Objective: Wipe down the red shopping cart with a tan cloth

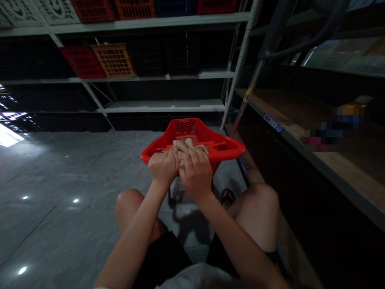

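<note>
A red plastic basket (237, 149) with mesh walls stands in front of my knees; what looks like a wheeled frame beneath it is partly hidden. Across its near rim lies a crumpled beige cloth (181, 147). My left hand (163, 165) is closed at the cloth's left side, thumb against it, with the fingertips hidden. My right hand (197, 170) has its fingers bent over the cloth and pressed together, right beside the left. Both hands rest at the near side of the basket.
Metal shelving (168, 106) at the back holds a red crate (82, 60), a yellow crate (114, 60) and several dark ones. A wooden-decked shelf (288, 140) runs along my right. A metal pole (249, 92) leans near the basket. Grey floor (60, 180) extends left.
</note>
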### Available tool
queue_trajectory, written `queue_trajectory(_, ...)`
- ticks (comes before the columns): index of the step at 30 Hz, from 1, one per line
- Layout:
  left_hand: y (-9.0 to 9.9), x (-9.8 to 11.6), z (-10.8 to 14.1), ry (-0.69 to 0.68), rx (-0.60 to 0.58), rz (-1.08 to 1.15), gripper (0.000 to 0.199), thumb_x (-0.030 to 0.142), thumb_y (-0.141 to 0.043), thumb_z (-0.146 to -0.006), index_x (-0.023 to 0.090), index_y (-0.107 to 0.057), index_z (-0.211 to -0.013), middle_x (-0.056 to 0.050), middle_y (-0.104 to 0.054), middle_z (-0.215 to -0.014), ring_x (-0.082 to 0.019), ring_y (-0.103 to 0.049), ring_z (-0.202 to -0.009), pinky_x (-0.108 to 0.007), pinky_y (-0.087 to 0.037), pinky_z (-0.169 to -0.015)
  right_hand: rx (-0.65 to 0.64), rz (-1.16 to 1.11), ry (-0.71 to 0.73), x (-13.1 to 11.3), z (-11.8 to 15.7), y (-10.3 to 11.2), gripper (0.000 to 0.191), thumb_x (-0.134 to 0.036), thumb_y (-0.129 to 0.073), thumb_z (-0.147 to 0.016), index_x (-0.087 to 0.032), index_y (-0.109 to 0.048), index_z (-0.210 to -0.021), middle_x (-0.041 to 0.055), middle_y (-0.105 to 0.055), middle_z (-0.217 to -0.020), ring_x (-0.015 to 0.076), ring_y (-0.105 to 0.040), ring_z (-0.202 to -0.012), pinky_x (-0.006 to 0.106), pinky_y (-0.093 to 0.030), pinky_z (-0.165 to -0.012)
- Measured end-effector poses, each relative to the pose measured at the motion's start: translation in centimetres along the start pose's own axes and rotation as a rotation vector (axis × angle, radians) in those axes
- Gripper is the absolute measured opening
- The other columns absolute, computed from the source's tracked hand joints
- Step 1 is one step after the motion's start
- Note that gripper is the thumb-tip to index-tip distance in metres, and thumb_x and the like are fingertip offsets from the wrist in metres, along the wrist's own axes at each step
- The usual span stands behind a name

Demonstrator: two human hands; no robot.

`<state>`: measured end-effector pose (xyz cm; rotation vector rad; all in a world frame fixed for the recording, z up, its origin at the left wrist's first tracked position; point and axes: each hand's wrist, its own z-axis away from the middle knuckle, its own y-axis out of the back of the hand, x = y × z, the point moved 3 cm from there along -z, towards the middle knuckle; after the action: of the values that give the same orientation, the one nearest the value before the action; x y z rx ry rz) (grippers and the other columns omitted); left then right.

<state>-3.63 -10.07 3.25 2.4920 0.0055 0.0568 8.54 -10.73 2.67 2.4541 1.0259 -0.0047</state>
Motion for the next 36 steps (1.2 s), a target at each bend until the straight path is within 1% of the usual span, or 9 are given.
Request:
queue_trajectory(3,0.4,0.1,0.1,-0.042,-0.027,0.025,0.050,0.030,-0.032,-0.106,0.016,-0.077,-0.086,-0.010,-0.072,-0.066,-0.021,-0.064,-0.059,-0.035,-0.041,-0.064,-0.225,-0.033,0.024,0.7,-1.8,1.0,0.028,-0.021,-0.053,-0.097,-0.017,-0.070,-0.119,0.0117,-0.069,-0.135,0.0273,-0.060,-0.128,0.049,-0.039,-0.120)
queue_trajectory(7,1.9,-1.2,-0.1,-0.220,-0.108,0.119,0.046,0.030,-0.032,-0.106,0.015,-0.074,-0.118,-0.010,-0.078,-0.086,-0.023,-0.071,-0.076,-0.036,-0.047,-0.075,-0.388,0.016,-0.153,5.6,-3.5,2.6,0.028,-0.025,-0.050,-0.098,-0.018,-0.073,-0.114,0.0119,-0.073,-0.128,0.0274,-0.066,-0.118,0.044,-0.048,-0.110)
queue_trajectory(9,2.5,-2.9,-0.2,-0.210,-0.126,0.119,0.045,0.031,-0.033,-0.106,0.017,-0.075,-0.113,-0.011,-0.079,-0.092,-0.024,-0.071,-0.082,-0.037,-0.048,-0.078,-0.451,0.047,-0.270,8.3,-3.7,3.0,0.029,-0.027,-0.047,-0.099,-0.017,-0.074,-0.107,0.0127,-0.075,-0.117,0.0268,-0.070,-0.107,0.040,-0.054,-0.098)
queue_trajectory(12,2.1,-5.3,-0.4,-0.122,-0.154,0.094,0.051,0.034,-0.032,-0.105,0.019,-0.075,-0.082,-0.012,-0.076,-0.080,-0.025,-0.068,-0.075,-0.038,-0.046,-0.075,-0.435,0.062,-0.301,10.0,-3.5,3.1,0.029,-0.028,-0.048,-0.098,-0.016,-0.073,-0.105,0.0138,-0.075,-0.108,0.0275,-0.070,-0.101,0.041,-0.055,-0.092)
queue_trajectory(17,0.1,-6.2,0.0,0.056,-0.039,0.162,0.053,0.033,-0.031,-0.103,0.021,-0.065,-0.063,-0.012,-0.071,-0.068,-0.026,-0.065,-0.073,-0.041,-0.046,-0.077,-0.241,0.040,-0.088,6.1,-2.9,1.9,0.031,-0.021,-0.050,-0.096,-0.017,-0.071,-0.119,0.0136,-0.072,-0.123,0.0293,-0.065,-0.117,0.049,-0.047,-0.110)
queue_trajectory(23,-0.6,-5.6,0.8,0.088,0.051,0.204,0.053,0.034,-0.029,-0.103,0.022,-0.062,-0.063,-0.010,-0.068,-0.066,-0.024,-0.062,-0.071,-0.041,-0.045,-0.079,-0.320,-0.011,0.086,-1.7,-3.3,-1.4,0.038,-0.023,-0.054,-0.096,-0.013,-0.067,-0.130,0.0158,-0.072,-0.118,0.0308,-0.063,-0.117,0.050,-0.044,-0.114)
queue_trajectory(26,-0.8,-5.8,0.9,0.021,0.064,0.235,0.053,0.033,-0.027,-0.102,0.024,-0.056,-0.059,-0.009,-0.065,-0.062,-0.023,-0.060,-0.067,-0.041,-0.045,-0.078,-0.309,-0.054,0.188,-2.4,-1.6,-2.0,0.040,-0.025,-0.053,-0.099,-0.014,-0.064,-0.136,0.0145,-0.069,-0.133,0.0299,-0.058,-0.128,0.048,-0.043,-0.116)
queue_trajectory(31,-0.8,-5.9,0.9,-0.039,0.063,0.264,0.054,0.034,-0.027,-0.102,0.024,-0.055,-0.058,-0.009,-0.065,-0.061,-0.022,-0.059,-0.067,-0.041,-0.044,-0.078,-0.127,0.015,0.306,4.0,4.2,-0.2,0.033,-0.020,-0.057,-0.099,-0.031,-0.070,-0.128,0.0039,-0.069,-0.134,0.0253,-0.053,-0.140,0.046,-0.042,-0.118)
queue_trajectory(36,-0.7,-5.2,1.0,0.014,0.068,0.270,0.055,0.035,-0.026,-0.102,0.024,-0.059,-0.059,-0.008,-0.067,-0.062,-0.023,-0.059,-0.065,-0.042,-0.044,-0.079,0.055,-0.013,0.018,11.5,4.6,3.1,0.040,-0.020,-0.046,-0.097,-0.025,-0.069,-0.129,0.0115,-0.065,-0.135,0.0300,-0.051,-0.141,0.055,-0.042,-0.115)
